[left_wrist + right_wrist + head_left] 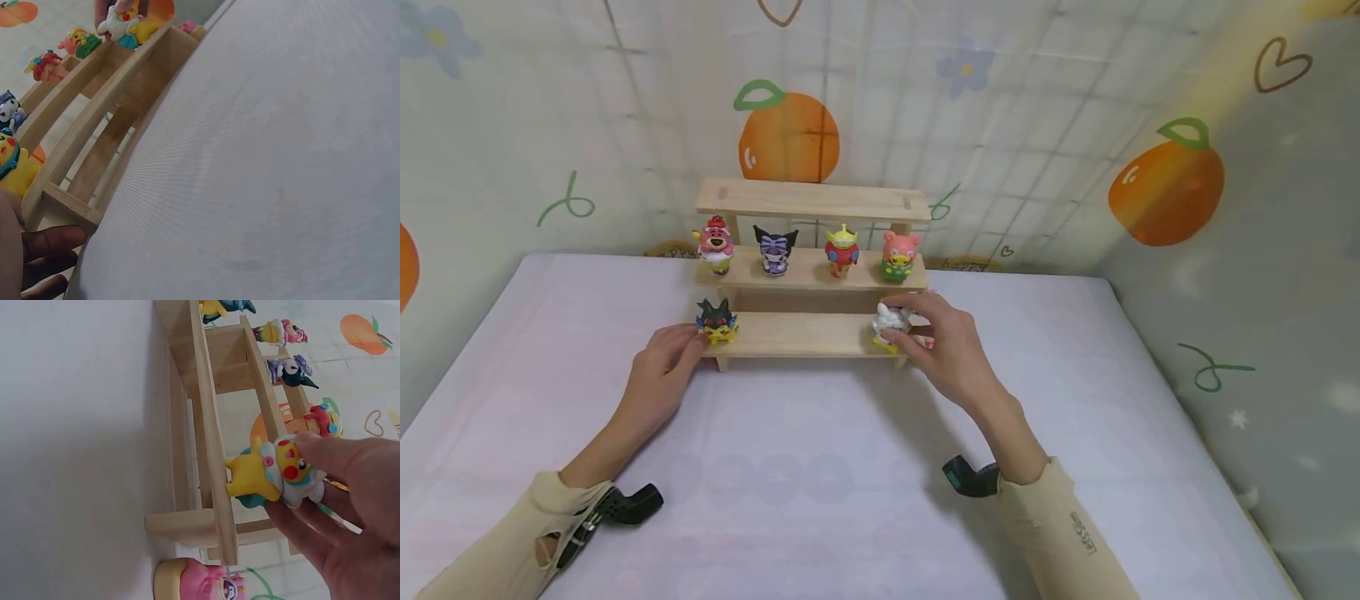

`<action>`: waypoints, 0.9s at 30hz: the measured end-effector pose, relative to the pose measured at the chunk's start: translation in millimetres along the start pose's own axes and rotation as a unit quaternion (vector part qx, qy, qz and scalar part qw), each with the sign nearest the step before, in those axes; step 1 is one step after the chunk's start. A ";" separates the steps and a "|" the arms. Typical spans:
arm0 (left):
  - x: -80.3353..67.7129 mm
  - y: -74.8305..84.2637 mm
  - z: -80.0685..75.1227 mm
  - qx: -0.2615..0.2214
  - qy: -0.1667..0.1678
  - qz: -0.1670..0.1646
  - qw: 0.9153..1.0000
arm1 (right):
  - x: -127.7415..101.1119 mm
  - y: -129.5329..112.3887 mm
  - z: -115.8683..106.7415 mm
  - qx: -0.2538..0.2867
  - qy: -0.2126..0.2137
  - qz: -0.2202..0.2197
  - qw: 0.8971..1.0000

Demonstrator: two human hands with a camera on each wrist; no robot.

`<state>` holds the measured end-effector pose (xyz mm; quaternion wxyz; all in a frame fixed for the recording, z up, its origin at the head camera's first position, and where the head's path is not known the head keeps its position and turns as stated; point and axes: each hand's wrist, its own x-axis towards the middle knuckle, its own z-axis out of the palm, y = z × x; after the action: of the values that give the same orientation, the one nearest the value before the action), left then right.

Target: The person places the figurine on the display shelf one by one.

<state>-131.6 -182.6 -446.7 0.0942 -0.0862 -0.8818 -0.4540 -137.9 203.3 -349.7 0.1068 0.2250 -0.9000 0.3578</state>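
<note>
Pale wood fills the middle of the scene: a three-step wooden display stand [811, 333] sits at the back edge of the white-covered table [820, 483], against the orange-print backdrop [788, 137].

The right hand [943, 346] grasps a yellow figurine in a white fluffy costume [889, 323] at the right end of the lowest step, thumb and fingers pinching round its body. The right wrist view shows it clearly [275, 475]: fingertips [325, 456] over the red-cheeked face, yellow feet against the front edge of the step.

Over on the left, the left hand [658, 379] is up against the left end of that same lowest step, beside a yellow figurine with a dark spiky costume [717, 321]. The fingers curl toward it (whether they actually pinch it, I cannot tell from here). The left wrist camera catches only fingertips [50, 240] below the stand's corner post.

The middle step carries four in a row: a pink bear figurine [715, 244], a black-and-purple eared figurine [774, 248], a green three-eyed figurine in red [842, 248] and a pink figurine in green overalls [898, 254]. A small pink toy [200, 581] lies on the table just beside the stand's right end.
</note>
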 end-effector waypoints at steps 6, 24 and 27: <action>0.5 1.5 -0.1 0.003 0.002 0.002 1.000 | 0.6 -0.9 -1.2 -0.006 -0.019 0.021 1.000; 2.9 1.5 0.5 0.009 0.006 0.008 1.000 | 7.6 -4.0 22.7 0.080 -0.014 0.051 0.995; 1.6 1.2 0.5 0.009 0.005 0.003 1.000 | 12.4 -6.4 31.9 0.117 -0.014 0.050 0.992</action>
<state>-132.9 -181.4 -445.7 0.1010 -0.0857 -0.8851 -0.4461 -146.7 173.0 -364.5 0.0489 0.1961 -0.8635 0.4621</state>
